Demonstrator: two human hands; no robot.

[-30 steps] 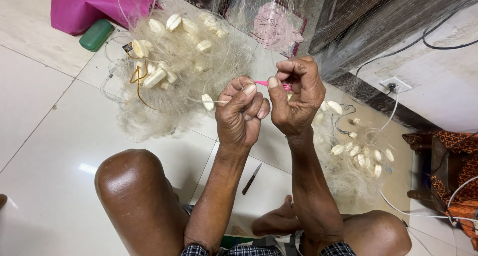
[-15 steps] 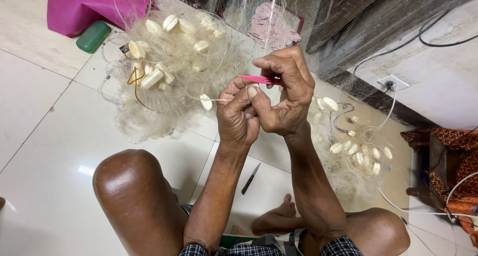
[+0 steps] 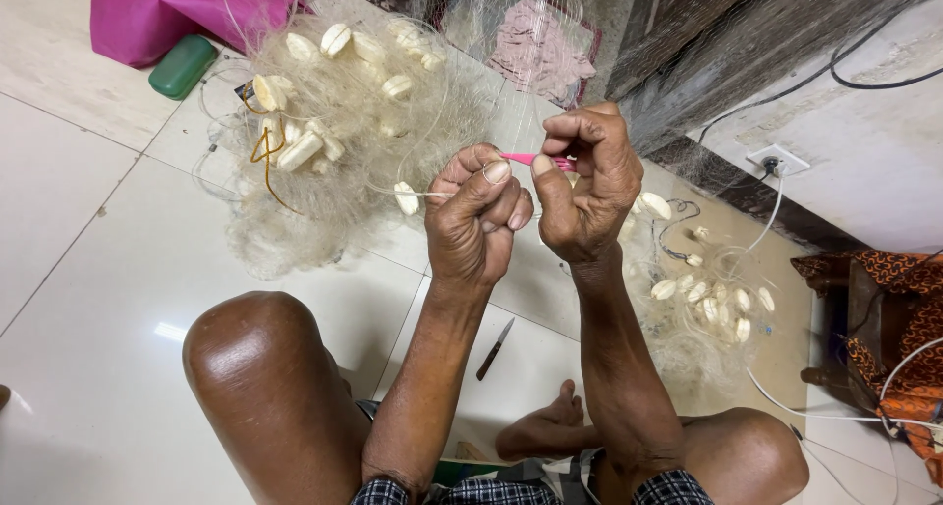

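My left hand (image 3: 478, 220) is closed around a thin clear line of a fishing net, pinching it between thumb and forefinger. A white oval float (image 3: 406, 197) hangs on that line just left of the fist. My right hand (image 3: 582, 186) grips a slim pink netting needle (image 3: 521, 158), its tip pointing left toward my left thumb. Both hands are close together, raised over the floor. Fine translucent net mesh (image 3: 530, 43) stretches up behind them.
A heap of net with several white floats (image 3: 324, 122) lies on the tiled floor at left. A smaller heap with floats (image 3: 707, 299) lies at right. A small knife (image 3: 494, 349) rests between my knees. A pink bag (image 3: 157, 14), green box (image 3: 183, 67) and wall socket (image 3: 776, 159) are further off.
My right hand has drawn back to the right and turned, with the pink needle now between the two hands. The left fist has stayed closed on the line.
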